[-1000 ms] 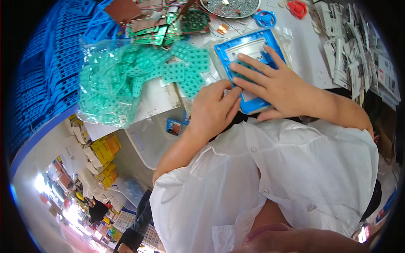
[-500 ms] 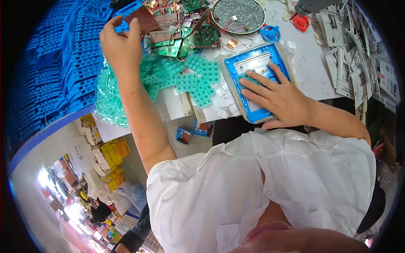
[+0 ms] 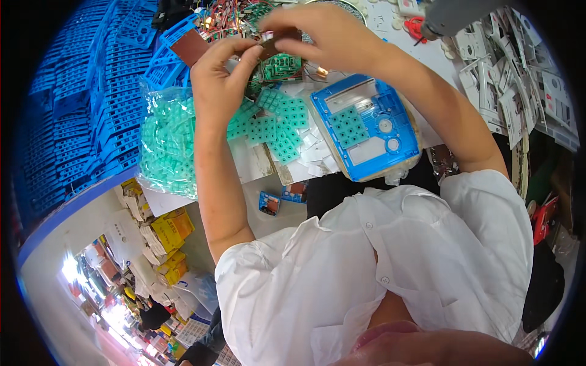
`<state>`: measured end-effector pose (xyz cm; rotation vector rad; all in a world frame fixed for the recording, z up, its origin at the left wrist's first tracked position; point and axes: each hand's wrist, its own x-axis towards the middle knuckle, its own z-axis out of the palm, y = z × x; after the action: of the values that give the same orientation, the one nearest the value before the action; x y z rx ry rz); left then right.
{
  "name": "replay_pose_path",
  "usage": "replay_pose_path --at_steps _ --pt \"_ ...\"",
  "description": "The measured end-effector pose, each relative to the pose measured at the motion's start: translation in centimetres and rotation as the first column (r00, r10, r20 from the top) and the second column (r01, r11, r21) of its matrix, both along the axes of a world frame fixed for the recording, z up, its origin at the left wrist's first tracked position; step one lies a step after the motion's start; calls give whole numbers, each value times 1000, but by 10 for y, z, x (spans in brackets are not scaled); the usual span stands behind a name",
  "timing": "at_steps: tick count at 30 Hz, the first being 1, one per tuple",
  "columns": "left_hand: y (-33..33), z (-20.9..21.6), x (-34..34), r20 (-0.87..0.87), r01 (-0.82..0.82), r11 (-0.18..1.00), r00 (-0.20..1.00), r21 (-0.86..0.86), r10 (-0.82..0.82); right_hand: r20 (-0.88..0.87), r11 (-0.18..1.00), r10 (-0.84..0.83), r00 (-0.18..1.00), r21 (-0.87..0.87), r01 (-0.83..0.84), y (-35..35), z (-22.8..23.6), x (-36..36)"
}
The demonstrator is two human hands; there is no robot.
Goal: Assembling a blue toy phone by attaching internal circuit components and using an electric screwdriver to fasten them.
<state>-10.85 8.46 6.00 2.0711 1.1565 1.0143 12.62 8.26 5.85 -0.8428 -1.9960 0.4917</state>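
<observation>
Both hands meet over the parts pile at the back. My left hand (image 3: 223, 76) is closed, thumb and forefinger pinching the near edge of a dark brown circuit board (image 3: 268, 50). My right hand (image 3: 332, 38) reaches across from the right, its slightly blurred fingers bent around the board's other end. Another brown board (image 3: 189, 47) shows just left of my left hand, against blue plastic frames. In front of me a blue plastic casing (image 3: 381, 107) lies on a padded block, with a green rubber keypad (image 3: 350, 128) set in it.
Stacked blue casings (image 3: 91, 91) fill the left side. A clear bag of green keypads (image 3: 168, 137) lies beside my left forearm, with loose keypads (image 3: 287, 116) near it. Green circuit boards (image 3: 281, 66) lie under my hands. White panels (image 3: 513, 91) are heaped at right, near a grey tool (image 3: 455, 17).
My right hand has left the casing and moved up and left to the board. My left hand has drawn right and nearer from the blue frames. The keypad in the casing is now uncovered.
</observation>
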Motion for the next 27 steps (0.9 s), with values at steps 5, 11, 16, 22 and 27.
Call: replay_pose_path --at_steps 5,11,16,22,27 --pt "12 0 -34 169 -232 972 960 39 222 -244 990 -19 970 -142 -17 31 14 0" --pt "8 -17 -42 -276 -174 938 925 301 261 -454 975 -163 876 -208 73 35 31 10" --pt "8 -21 -51 -387 -153 923 874 353 293 -783 940 -209 586 -325 -99 45 33 33" --pt "-13 -5 -24 -303 -200 827 865 525 401 -864 751 -345 367 -488 -444 8 23 44" --pt "-114 12 41 61 -5 1000 998 -20 6 -788 623 -471 396 -615 -483 -47 -24 62"
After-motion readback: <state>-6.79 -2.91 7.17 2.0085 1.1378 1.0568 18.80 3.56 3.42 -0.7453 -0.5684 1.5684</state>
